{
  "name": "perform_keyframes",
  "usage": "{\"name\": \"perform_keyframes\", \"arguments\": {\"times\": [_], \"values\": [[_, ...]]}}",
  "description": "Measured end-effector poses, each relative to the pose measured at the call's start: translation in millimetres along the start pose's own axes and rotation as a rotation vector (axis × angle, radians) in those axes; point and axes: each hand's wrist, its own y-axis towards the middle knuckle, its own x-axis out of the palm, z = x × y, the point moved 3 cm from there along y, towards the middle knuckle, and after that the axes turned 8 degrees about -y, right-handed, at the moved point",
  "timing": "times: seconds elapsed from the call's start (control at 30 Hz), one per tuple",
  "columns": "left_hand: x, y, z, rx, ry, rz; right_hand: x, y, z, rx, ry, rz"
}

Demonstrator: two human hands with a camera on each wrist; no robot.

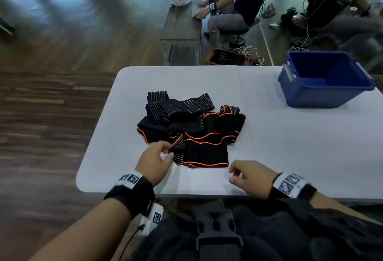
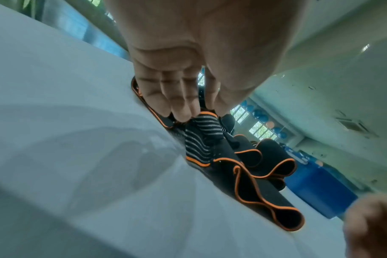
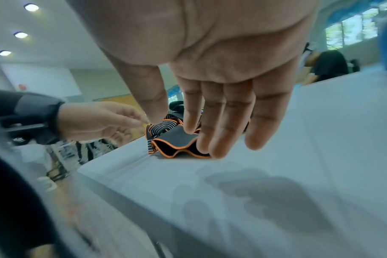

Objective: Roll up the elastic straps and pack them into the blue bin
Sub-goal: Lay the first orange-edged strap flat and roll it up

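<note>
A heap of black elastic straps (image 1: 190,128) lies in the middle of the white table (image 1: 290,140), some striped grey, some edged in orange. My left hand (image 1: 163,155) pinches the striped, orange-edged end of one strap (image 2: 202,127) at the heap's near left corner. My right hand (image 1: 238,174) hovers with relaxed fingers over the table just right of the heap, holding nothing; its fingers (image 3: 223,125) hang in front of the folded orange-edged strap (image 3: 177,141). The blue bin (image 1: 323,78) stands empty at the table's far right corner.
Bare tabletop lies between the heap and the bin. Beyond the table, a seated person (image 1: 238,7) works at a grey bench (image 1: 182,24). An orange basket (image 1: 228,57) and cables sit on the wooden floor behind the table.
</note>
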Motion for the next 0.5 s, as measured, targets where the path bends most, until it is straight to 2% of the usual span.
{"name": "perform_keyframes", "arguments": {"times": [0.1, 0.23, 0.37, 0.5], "values": [[9, 19, -2, -0.011, 0.068, -0.009, -9, 19, -8, -0.012, -0.038, 0.07], [14, 35, -4, -0.111, 0.131, -0.036, -25, 33, -17, -0.01, -0.027, 0.124], [5, 44, 8, -0.076, 0.168, -0.022, -32, 40, -21, -0.016, 0.01, 0.165], [-21, 49, 22, 0.011, 0.008, 0.108, -36, 46, -25, -0.017, 0.028, 0.206]]}}
